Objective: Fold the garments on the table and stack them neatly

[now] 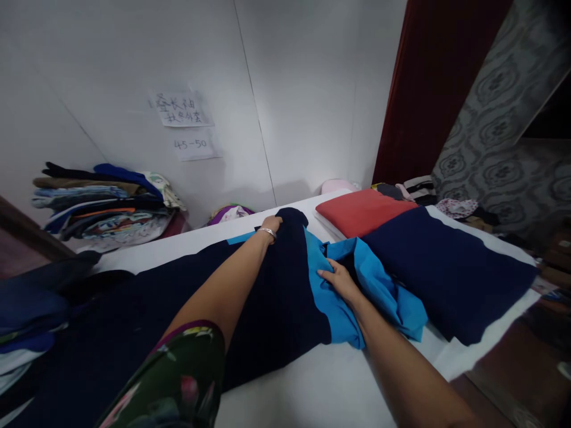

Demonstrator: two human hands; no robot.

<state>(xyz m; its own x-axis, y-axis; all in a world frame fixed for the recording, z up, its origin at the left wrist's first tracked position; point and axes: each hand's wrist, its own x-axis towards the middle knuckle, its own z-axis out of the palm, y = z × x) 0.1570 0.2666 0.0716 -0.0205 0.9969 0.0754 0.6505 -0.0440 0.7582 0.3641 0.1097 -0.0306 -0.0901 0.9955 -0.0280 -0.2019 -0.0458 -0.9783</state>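
A large navy and bright-blue jacket [285, 285] lies spread across the white table. Its far edge is bunched up at my left hand [271, 226], which wears a silver bracelet and has its fingers closed on the dark cloth. Further right, my right hand [342, 279] rests on the bright-blue part, thumb and forefinger apart; the other fingers are partly hidden. Loose blue cloth [388, 291], seemingly part of the same jacket, is crumpled beside my right wrist. Dark fabric also stretches left under my left forearm, where its outline is hard to make out.
To the right lie a folded navy garment [450, 261] and a folded red one [361, 211] on the white table [303, 392]. A tall pile of folded clothes [109, 202] stands back left. Handwritten paper signs [182, 109] hang on the white wall. More clothes are at the left edge.
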